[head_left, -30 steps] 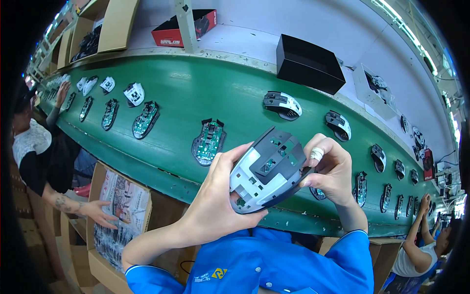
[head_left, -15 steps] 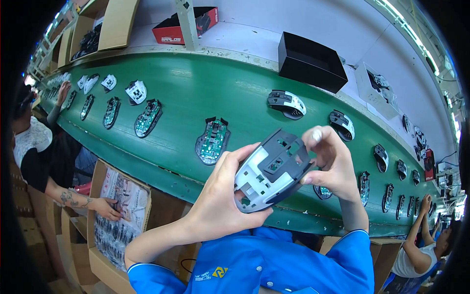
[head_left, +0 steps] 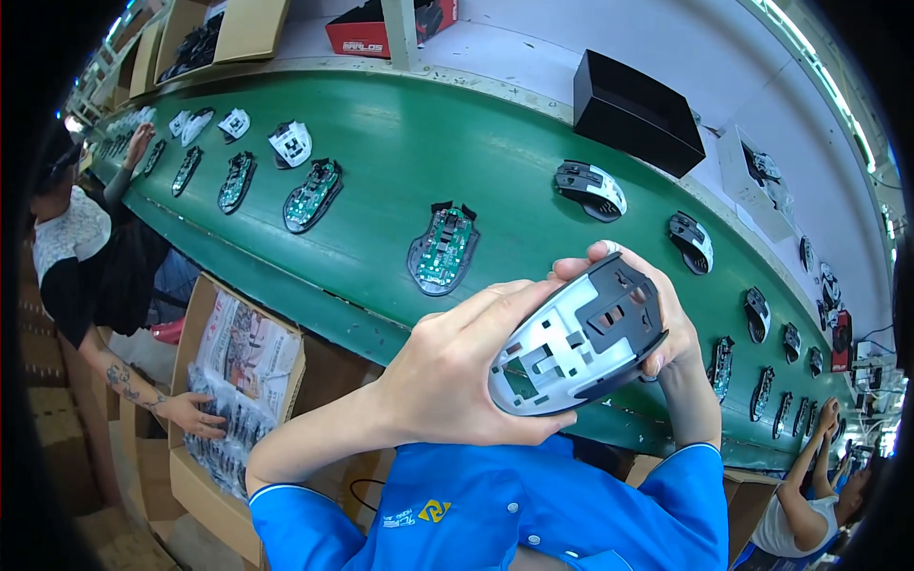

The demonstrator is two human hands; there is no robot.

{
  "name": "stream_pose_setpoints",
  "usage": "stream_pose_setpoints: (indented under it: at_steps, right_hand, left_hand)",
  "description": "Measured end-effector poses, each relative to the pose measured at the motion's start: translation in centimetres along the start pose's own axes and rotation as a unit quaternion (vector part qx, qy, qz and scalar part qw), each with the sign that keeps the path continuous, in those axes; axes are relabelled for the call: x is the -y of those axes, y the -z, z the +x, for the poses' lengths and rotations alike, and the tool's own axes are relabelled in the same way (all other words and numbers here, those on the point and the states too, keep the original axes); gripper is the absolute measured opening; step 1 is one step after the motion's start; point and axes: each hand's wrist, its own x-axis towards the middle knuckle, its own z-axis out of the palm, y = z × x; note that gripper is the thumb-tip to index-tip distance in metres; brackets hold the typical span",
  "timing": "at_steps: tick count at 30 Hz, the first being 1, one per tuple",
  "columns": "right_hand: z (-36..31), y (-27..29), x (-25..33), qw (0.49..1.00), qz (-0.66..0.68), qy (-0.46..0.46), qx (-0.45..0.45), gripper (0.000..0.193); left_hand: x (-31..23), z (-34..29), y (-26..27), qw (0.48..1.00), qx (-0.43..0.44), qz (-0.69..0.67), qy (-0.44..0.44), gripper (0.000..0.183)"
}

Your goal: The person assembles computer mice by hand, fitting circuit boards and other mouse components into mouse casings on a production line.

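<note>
A white and black computer mouse shell [head_left: 571, 343] is held up over the near edge of the green belt, tilted with its cut-out side facing me. My left hand [head_left: 457, 366] wraps its wider white end, thumb along the bottom edge and fingers on the far side. Around the black end closes my right hand [head_left: 671, 319], its fingertips at the top and thumb at the right edge. Just beyond my left hand lies a mouse base with a green circuit board [head_left: 445, 249]. Farther off, a white and black mouse shell [head_left: 591, 189] rests on the belt.
The green belt [head_left: 381, 124] carries several circuit-board bases and shells on both sides. An open black box [head_left: 636, 114] stands on the back ledge near a red box [head_left: 362, 33]. At left, a co-worker's hand [head_left: 195, 414] reaches into a carton [head_left: 295, 381]; another person [head_left: 809, 509] works at right.
The shell has moved right and turned, showing more of its cut-out face. My right hand has gone from pinching beside it to gripping its black end. The view has shifted slightly.
</note>
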Motion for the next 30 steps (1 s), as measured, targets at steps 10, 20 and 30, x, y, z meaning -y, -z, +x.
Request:
stream_pose_setpoints:
  at_steps: [10,20,30]
  right_hand:
    - [1.0,-0.1,-0.7,0.998,-0.008,-0.02,-0.065,0.1]
    - [0.2,-0.8,-0.1,0.98,-0.189,0.063,-0.01,0.1]
    - [1.0,-2.3,1.3,0.957,-0.273,-0.06,-0.073,0.092]
  left_hand:
    - [1.4,-0.1,0.3,0.99,0.052,-0.072,0.113,0.084]
    - [1.3,0.3,0.4,0.977,0.04,-0.163,0.135,0.079]
    - [1.4,0.8,1.0,0.834,0.056,-0.393,0.383,0.073]
